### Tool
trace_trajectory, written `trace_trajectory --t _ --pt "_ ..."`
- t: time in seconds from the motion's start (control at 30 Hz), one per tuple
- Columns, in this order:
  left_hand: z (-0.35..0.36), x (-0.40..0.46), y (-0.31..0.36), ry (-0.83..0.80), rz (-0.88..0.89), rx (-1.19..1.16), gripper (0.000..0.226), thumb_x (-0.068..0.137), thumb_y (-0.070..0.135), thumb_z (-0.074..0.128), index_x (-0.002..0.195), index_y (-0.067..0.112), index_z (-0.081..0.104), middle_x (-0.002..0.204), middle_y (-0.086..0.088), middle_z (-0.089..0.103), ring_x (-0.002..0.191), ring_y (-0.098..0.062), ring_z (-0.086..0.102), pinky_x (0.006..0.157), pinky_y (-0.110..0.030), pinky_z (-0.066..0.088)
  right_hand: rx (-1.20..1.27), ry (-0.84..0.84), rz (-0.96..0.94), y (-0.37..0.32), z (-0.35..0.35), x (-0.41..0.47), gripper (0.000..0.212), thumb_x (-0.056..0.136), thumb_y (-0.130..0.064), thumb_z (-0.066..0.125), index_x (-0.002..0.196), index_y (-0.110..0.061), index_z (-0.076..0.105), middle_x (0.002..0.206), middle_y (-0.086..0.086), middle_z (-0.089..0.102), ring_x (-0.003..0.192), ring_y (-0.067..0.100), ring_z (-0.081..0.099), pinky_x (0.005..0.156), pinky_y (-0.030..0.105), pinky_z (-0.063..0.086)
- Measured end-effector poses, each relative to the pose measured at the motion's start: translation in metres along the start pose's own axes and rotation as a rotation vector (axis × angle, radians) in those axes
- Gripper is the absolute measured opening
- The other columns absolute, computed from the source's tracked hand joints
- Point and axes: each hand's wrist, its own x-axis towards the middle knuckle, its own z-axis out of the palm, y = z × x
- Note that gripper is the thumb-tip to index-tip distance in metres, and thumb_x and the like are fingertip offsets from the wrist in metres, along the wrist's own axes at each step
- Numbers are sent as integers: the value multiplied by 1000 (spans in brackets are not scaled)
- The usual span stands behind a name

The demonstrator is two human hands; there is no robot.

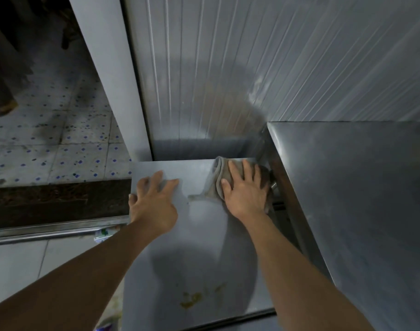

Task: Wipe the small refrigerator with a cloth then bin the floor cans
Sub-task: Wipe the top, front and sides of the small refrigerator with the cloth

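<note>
The small refrigerator's grey top (194,235) fills the middle of the head view, with a yellowish stain (192,299) near its front edge. A crumpled grey cloth (219,175) lies at the top's far right corner. My right hand (246,189) presses flat on the cloth with fingers spread. My left hand (154,199) rests on the top's far left edge, fingers straight, thumb over the side. A crushed green and white can (105,235) lies on the floor just left of the refrigerator, partly hidden by my left forearm.
A taller steel cabinet (359,199) stands tight against the refrigerator's right side. A ribbed metal wall (228,80) is behind. To the left are a doorway post (113,80), a metal threshold (49,231) and a spotted tiled floor (61,144).
</note>
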Motion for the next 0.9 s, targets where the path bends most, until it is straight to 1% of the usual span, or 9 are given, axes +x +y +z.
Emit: trace_trajectory --t 0.1,0.2,0.27,0.43,0.53,0.6,0.67,0.8,0.9 --pt "-5 1 3 -26 -8 -6 66 83 22 51 140 42 24 155 7 0 139 -27 0 111 -53 16 -12 1 -26 1 -5 6 58 96 -55 23 149 -39 4 160 -2 -3 146 29 -5 115 59 4" --pt "-9 0 2 -19 -1 1 65 83 24 52 140 42 24 155 6 1 139 -27 1 110 -51 19 -40 85 -58 5 5 -29 59 96 -55 19 150 -38 3 160 1 -1 146 29 -4 116 57 2" --pt "-10 -1 -2 -11 25 21 64 84 28 51 140 43 23 155 7 1 137 -26 2 108 -50 23 -59 104 -72 10 10 -46 59 95 -57 18 149 -39 5 160 2 3 146 29 0 116 58 5" --pt "-8 -2 -5 9 65 49 63 86 34 51 141 41 23 156 5 3 138 -29 5 109 -51 24 -25 37 -24 7 -2 9 59 94 -56 26 148 -38 11 158 3 5 144 35 3 112 62 15" --pt "-5 -3 -6 25 70 46 62 86 34 51 141 41 23 156 4 4 137 -30 5 110 -51 22 46 29 16 7 -8 46 54 94 -52 31 145 -37 22 153 8 16 139 38 15 108 60 25" --pt "-4 -2 -6 26 64 37 62 86 34 51 141 41 23 156 5 4 138 -29 5 110 -51 21 71 52 26 8 -9 55 46 93 -51 32 137 -35 33 146 9 27 134 37 24 105 57 30" --pt "-4 -2 -6 21 59 35 62 86 34 51 141 42 22 156 5 3 138 -28 4 111 -52 21 68 85 12 7 -10 54 40 93 -50 33 128 -32 40 140 9 34 129 36 29 101 54 31" --pt "-5 -3 -5 17 56 36 62 86 35 49 141 44 20 156 6 3 137 -28 4 111 -52 20 -10 124 -28 4 -10 47 42 94 -49 33 132 -29 39 141 9 35 130 36 28 106 54 28" --pt "-8 -5 -6 11 76 36 62 86 35 49 141 43 21 155 6 5 136 -28 6 112 -53 19 -83 105 -78 -17 -3 38 48 95 -48 30 138 -29 33 147 6 31 139 36 17 111 58 16"
